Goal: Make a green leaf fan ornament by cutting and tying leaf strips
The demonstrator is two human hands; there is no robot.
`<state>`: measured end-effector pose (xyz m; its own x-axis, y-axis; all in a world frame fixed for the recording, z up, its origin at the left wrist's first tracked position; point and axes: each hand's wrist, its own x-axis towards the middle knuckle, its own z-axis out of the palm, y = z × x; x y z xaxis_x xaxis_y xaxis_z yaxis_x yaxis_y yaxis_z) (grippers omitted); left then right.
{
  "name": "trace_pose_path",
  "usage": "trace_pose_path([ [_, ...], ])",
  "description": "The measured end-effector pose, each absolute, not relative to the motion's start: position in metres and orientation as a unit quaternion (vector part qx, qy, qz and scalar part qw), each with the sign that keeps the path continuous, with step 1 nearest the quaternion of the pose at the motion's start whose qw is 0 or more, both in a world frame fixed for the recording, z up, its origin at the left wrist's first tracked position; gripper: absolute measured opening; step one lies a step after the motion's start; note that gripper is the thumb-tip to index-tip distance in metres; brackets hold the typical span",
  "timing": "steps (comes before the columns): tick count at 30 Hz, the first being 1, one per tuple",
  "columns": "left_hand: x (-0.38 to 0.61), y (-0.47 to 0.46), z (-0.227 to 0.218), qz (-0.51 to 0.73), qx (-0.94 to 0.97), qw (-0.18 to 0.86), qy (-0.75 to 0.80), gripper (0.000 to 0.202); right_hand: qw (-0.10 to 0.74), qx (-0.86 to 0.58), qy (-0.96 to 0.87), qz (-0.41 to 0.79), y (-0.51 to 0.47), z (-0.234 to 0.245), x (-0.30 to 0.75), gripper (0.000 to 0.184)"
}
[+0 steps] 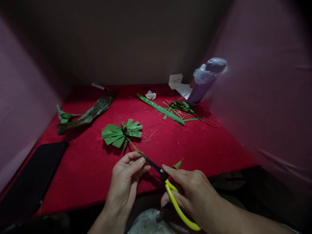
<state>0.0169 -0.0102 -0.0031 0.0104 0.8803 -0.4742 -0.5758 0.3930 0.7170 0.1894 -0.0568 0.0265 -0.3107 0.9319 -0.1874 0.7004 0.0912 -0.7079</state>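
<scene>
My right hand [192, 187] grips scissors with yellow handles [179, 209] and dark blades, which point up and to the left. The blades lie along a narrow brownish leaf strip [133, 146], pinched between thumb and fingers of my left hand [125, 177]. That strip runs to a fan-shaped piece of green leaf segments [112, 134], bound at its brown middle, on the red cloth. Whether the blade tips are apart is hard to tell. A small green leaf scrap [178, 164] lies just beyond my right hand.
A black phone-like slab [36, 175] lies at left, below a long dark leaf [90, 115]. Beyond are a pen [98, 86], crumpled tissue [150, 95], a long green leaf [161, 109], leaf cuttings [182, 107] and a purple plastic-topped bottle [202, 89]. Pinkish side walls flank the red-covered table [92, 182].
</scene>
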Motion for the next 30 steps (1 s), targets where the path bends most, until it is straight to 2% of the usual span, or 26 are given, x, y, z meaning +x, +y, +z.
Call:
trace_pose_path([
  [3, 0.0164, -0.0114, -0.0024, 0.525, 0.162, 0.693, 0.467, 0.021, 0.164, -0.566, -0.712, 0.382, -0.0565, 0.0286, 0.1882, 0.032],
  [13, 0.016, -0.0096, -0.0038, 0.525, 0.16, 0.69, 0.472, 0.024, 0.169, -0.552, -0.698, 0.424, -0.0546, 0.0274, 0.1886, 0.022],
  [15, 0.016, -0.0094, -0.0041, 0.525, 0.161, 0.69, 0.471, 0.025, 0.167, -0.55, -0.704, 0.416, -0.0546, 0.0276, 0.1883, 0.025],
  [20, 0.0152, -0.0099, -0.0025, 0.534, 0.165, 0.682, 0.471, 0.025, 0.162, -0.561, -0.736, 0.341, -0.0537, 0.0284, 0.187, 0.047],
  [26, 0.0126, -0.01, -0.0035, 0.527, 0.173, 0.69, 0.465, 0.025, 0.135, -0.565, -0.75, 0.317, -0.0528, 0.0305, 0.1848, 0.056],
  [30, 0.013, -0.0111, -0.0036, 0.514, 0.176, 0.702, 0.46, 0.027, 0.134, -0.563, -0.746, 0.328, -0.0528, 0.031, 0.1832, 0.055],
])
